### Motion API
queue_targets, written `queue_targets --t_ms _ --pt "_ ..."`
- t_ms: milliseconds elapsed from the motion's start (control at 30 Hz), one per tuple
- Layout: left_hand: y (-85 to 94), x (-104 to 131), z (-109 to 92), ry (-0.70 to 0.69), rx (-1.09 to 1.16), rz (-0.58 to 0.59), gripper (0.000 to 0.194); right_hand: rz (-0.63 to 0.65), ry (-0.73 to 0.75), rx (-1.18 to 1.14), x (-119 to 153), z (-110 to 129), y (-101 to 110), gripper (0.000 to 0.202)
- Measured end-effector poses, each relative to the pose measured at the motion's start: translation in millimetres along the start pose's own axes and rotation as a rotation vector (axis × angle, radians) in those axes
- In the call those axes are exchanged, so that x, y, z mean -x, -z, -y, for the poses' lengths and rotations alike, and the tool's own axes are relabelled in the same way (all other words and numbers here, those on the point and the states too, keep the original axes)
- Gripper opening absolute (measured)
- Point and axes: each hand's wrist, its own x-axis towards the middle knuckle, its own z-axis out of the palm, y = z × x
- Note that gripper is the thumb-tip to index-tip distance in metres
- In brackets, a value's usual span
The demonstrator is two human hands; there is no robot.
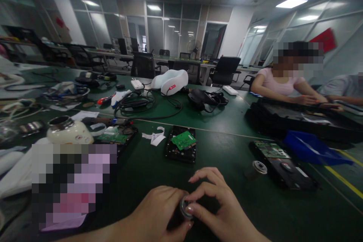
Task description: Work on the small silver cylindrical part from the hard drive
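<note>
At the near edge, my left hand [161, 211] is wrapped round a small dark cylindrical container [183, 210] with a silvery rim, tilted toward me. The thumb and forefinger of my right hand [217, 200] come together at its mouth, while the other fingers stay bent and raised. Anything between those fingertips is too small or hidden to make out. Beyond my hands lies a black hard drive [177, 155] with a loose green circuit board [183, 140] resting on it. Off to the right, a second small container [256, 169] with a silvery rim stands beside another hard drive [295, 176].
A blue tray [314, 149] and a black open case [300, 115] sit at right, near a seated person [283, 81]. Leftward are a cream pot [68, 132], an electric screwdriver [104, 121] and a pixelated phone-like object [76, 189]. Cables [138, 102] and a neck pillow [172, 81] lie farther back.
</note>
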Motion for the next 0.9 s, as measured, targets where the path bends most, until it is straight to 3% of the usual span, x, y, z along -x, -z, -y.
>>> queue_targets --t_ms 200,400,667,767,900 --pt "0.4 -0.6 0.3 0.018 0.017 -0.009 0.016 -0.036 -0.012 -0.096 -0.2 0.0 0.5 0.018" --pt "-2.0 3.2 3.1 0.014 0.016 -0.035 0.024 0.095 0.1 -0.095 2.6 1.2 3.7 0.046" --pt "0.5 1.0 0.8 0.007 0.033 0.0 0.025 -0.007 0.091 -0.089 1.9 0.3 4.6 0.007" --pt "0.5 0.2 1.3 0.007 0.02 -0.003 0.022 -0.017 0.042 -0.091 1.0 1.2 6.6 0.012" --pt "-2.8 2.2 3.6 -0.001 0.02 -0.017 0.02 0.064 0.076 -0.07 0.7 2.6 6.4 0.024"
